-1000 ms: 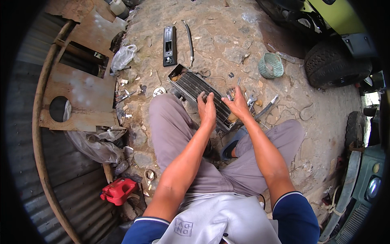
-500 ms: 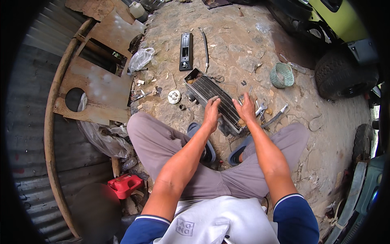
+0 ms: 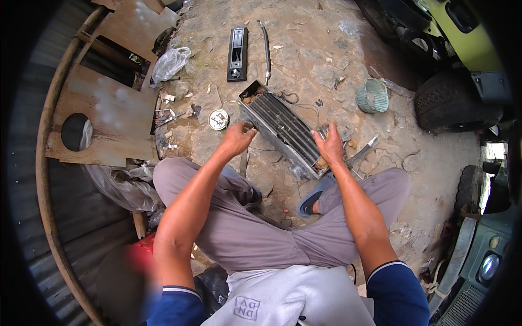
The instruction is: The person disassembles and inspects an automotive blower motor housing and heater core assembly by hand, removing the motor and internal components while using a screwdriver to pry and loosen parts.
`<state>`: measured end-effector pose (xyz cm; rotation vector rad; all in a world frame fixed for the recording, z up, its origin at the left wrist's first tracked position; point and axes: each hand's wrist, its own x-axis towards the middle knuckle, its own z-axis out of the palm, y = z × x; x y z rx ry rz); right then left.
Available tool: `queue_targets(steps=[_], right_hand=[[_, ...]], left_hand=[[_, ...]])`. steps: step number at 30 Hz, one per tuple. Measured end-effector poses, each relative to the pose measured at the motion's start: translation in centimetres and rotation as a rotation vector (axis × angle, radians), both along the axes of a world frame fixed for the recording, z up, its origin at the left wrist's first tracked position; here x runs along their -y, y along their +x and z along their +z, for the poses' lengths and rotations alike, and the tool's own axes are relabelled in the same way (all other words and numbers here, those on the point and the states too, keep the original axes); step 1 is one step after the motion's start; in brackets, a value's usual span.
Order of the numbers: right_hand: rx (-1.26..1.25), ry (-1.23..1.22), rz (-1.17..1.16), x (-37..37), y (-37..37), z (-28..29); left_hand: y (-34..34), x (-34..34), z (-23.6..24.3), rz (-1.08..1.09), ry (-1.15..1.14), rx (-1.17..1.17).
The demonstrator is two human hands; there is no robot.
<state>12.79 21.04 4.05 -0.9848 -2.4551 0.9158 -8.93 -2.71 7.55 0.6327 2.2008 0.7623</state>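
A finned metal heat-exchanger unit [image 3: 280, 122] in a rectangular casing lies diagonally on the stone ground before my crossed legs. My left hand [image 3: 239, 137] is just left of it, fingers curled at a small dark item I cannot make out. My right hand [image 3: 329, 143] is at the unit's right long edge, thumb against it and fingers apart, near some metal tools. A round tin [image 3: 218, 119] with small parts lies beyond my left hand. A black panel [image 3: 237, 54] and a black hose [image 3: 266, 51] lie past the far end.
Rusty sheet panels [image 3: 109, 103], a wooden pole [image 3: 46, 163] and plastic bags [image 3: 170, 64] line the left, with a blurred red container [image 3: 142, 250] below. A mint-green basket [image 3: 372, 96], a large tire [image 3: 454, 103] and parked vehicles [image 3: 465, 32] are at right.
My left hand has left the top of the finned unit and moved left, beside its casing. My right hand stays at the right edge. The view has shifted slightly.
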Motion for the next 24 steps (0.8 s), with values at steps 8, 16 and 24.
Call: queue_targets(steps=[8,16,24], right_hand=[[0.052,-0.038,-0.068,0.6,0.0,-0.2],[0.053,0.059,0.006,1.0,0.2,-0.2],[0.077,0.097,0.097,0.6,0.7,-0.9]], left_hand=[[-6.4,-0.9,-2.9,0.231,0.054,0.056],[-9.8,-3.2,-7.5,0.372,0.138,-0.073],[-9.5,-4.5,-9.8,0.357,0.035,-0.101]])
